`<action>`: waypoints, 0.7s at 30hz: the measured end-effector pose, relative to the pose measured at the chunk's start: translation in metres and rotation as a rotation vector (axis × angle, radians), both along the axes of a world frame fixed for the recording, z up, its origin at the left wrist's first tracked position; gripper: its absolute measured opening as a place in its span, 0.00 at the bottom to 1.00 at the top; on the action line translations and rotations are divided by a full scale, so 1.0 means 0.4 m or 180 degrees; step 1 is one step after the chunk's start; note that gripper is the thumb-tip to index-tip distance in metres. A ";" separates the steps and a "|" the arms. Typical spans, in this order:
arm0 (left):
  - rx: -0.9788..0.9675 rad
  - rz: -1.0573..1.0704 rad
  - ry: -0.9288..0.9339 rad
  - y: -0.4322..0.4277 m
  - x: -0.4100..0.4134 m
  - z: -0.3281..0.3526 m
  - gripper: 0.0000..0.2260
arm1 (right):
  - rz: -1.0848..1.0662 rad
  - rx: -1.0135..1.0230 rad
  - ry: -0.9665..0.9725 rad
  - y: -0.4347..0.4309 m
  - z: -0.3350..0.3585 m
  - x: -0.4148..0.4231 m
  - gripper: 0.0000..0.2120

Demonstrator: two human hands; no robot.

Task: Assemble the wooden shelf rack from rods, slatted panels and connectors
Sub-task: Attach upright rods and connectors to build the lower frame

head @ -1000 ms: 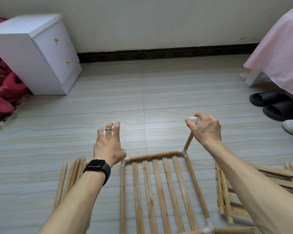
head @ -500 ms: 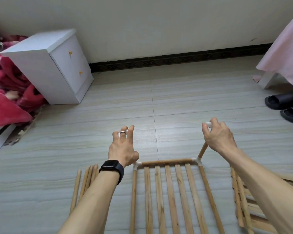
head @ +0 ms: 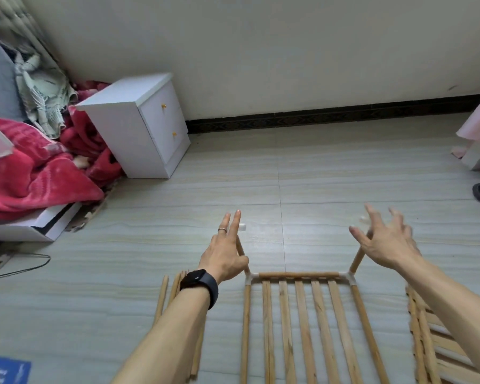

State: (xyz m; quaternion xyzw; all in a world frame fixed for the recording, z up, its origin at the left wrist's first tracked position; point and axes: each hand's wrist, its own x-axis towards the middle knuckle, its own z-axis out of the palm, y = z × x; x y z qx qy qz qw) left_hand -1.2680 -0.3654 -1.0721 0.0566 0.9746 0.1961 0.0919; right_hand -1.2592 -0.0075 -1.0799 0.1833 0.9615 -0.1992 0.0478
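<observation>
On the pale tiled floor (head: 288,176), directly before the person, the light wooden slatted panel (head: 302,328) is laid flat, framed by round rods and joined at its far corners by white plastic corner connectors (head: 251,277). A short wooden rod is raised from each far corner. The left upright rod (head: 240,249) is capped by a small white connector (head: 242,227); any cap on the right upright rod (head: 358,259) is too blurred to confirm. The left hand (head: 222,259) is held against that side's rod, fingers straight, nothing gripped; contact cannot be confirmed. The right hand (head: 385,248) is spread wide and empty. The far uprights are judged seated. The next move is judged to call for further rods or a second panel, to be pressed squarely into the connectors; loose wooden rods (head: 164,295) and spare slatted panels (head: 427,342) are lying at either side.
</observation>
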 end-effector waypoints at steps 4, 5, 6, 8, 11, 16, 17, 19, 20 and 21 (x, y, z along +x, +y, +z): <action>0.0421 0.0644 0.0348 -0.160 0.140 0.003 0.39 | 0.0681 0.0368 0.0356 -0.167 0.111 0.096 0.40; 0.0496 0.0924 0.0388 -0.207 0.185 -0.016 0.35 | 0.1052 0.0301 0.0381 -0.230 0.140 0.126 0.41; 0.0541 0.1219 0.0375 -0.253 0.233 -0.043 0.31 | 0.1443 0.0176 0.0326 -0.297 0.165 0.162 0.43; 0.0418 0.1702 0.0130 -0.332 0.341 -0.116 0.27 | 0.2277 -0.0125 0.0053 -0.431 0.191 0.246 0.43; -0.0055 0.1961 -0.0777 -0.398 0.519 -0.248 0.24 | 0.3481 -0.0112 -0.0858 -0.593 0.174 0.361 0.35; -0.0528 0.1646 -0.1938 -0.403 0.716 -0.408 0.27 | 0.4421 0.1194 -0.1093 -0.698 0.058 0.446 0.20; -0.0632 0.1532 -0.2004 -0.401 0.733 -0.428 0.27 | 0.4391 0.1273 -0.1030 -0.702 0.040 0.446 0.18; -0.0805 0.1337 -0.2059 -0.399 0.750 -0.457 0.24 | 0.4243 0.1015 -0.0987 -0.700 0.012 0.441 0.15; -0.0853 0.1282 -0.2038 -0.400 0.753 -0.467 0.23 | 0.4195 0.0878 -0.0961 -0.699 -0.001 0.433 0.14; -0.0882 0.1243 -0.1981 -0.401 0.753 -0.473 0.22 | 0.4162 0.0795 -0.0921 -0.696 -0.013 0.425 0.13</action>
